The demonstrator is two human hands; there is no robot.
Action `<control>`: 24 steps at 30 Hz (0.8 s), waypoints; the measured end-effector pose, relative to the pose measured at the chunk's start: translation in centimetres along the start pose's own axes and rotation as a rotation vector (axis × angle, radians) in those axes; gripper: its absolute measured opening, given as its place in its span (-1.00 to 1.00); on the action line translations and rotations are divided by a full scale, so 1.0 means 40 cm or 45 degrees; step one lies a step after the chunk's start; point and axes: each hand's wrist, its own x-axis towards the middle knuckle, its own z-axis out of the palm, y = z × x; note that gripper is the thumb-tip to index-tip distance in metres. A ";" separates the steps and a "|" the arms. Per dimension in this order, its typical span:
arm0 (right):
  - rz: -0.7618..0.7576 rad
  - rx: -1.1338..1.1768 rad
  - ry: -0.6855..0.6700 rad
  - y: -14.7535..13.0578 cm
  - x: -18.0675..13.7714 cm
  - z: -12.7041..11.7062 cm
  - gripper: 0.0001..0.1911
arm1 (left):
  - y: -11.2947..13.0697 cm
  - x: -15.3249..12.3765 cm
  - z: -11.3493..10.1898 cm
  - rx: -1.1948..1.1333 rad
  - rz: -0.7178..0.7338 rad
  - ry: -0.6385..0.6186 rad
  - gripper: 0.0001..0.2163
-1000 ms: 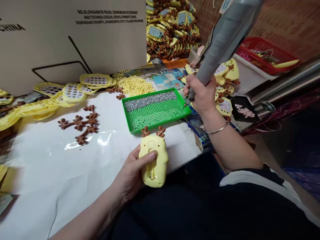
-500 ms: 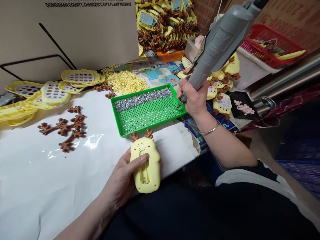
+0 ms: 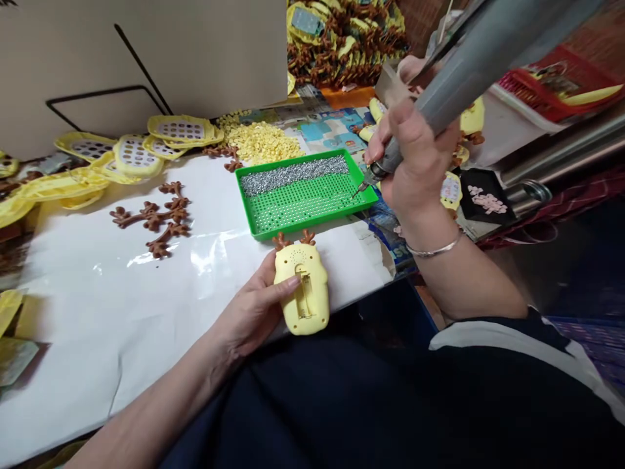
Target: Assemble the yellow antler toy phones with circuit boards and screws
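In my left hand is a yellow toy phone with two brown antlers at its top. Its back faces up, with a bare battery slot and screw holes, and my thumb lies across the slot. My right hand is wrapped round a grey electric screwdriver, which slants down to the left. The bit's tip is over the right end of a green perforated tray. Small silver screws fill the tray's far strip. Whether a screw sits on the bit is too small to tell.
Brown antler pieces lie on the white table covering. Behind them are yellow phone shells and a heap of small yellow parts. A black tray with pink pieces and a red basket stand at right.
The screwdriver and my right hand have risen, bringing the bit up from the tray's holes. My left hand still holds the toy phone. The whole view has shifted.
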 end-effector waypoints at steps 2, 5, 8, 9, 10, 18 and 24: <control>0.108 0.158 -0.037 -0.065 -0.030 0.038 -0.60 | -0.003 -0.001 -0.003 -0.026 0.058 0.024 -0.45; 0.215 0.233 -0.162 -0.129 -0.084 0.081 -0.58 | -0.010 -0.001 -0.008 -0.039 0.103 0.069 -0.50; 0.202 0.253 -0.330 -0.133 -0.128 0.099 -0.62 | -0.017 -0.002 -0.010 -0.042 0.120 0.081 -0.53; 0.195 0.274 -0.382 -0.125 -0.139 0.102 -0.64 | -0.019 -0.003 -0.011 -0.041 0.129 0.076 -0.54; 0.185 0.299 -0.412 -0.116 -0.147 0.104 -0.66 | -0.021 -0.004 -0.011 -0.040 0.138 0.067 -0.55; 0.215 0.313 -0.432 -0.092 -0.175 0.124 -0.76 | -0.027 -0.017 -0.014 -0.018 0.151 0.046 -0.56; 0.347 0.205 -0.537 -0.065 -0.195 0.117 -0.72 | -0.023 -0.018 -0.004 0.027 0.152 0.130 -0.55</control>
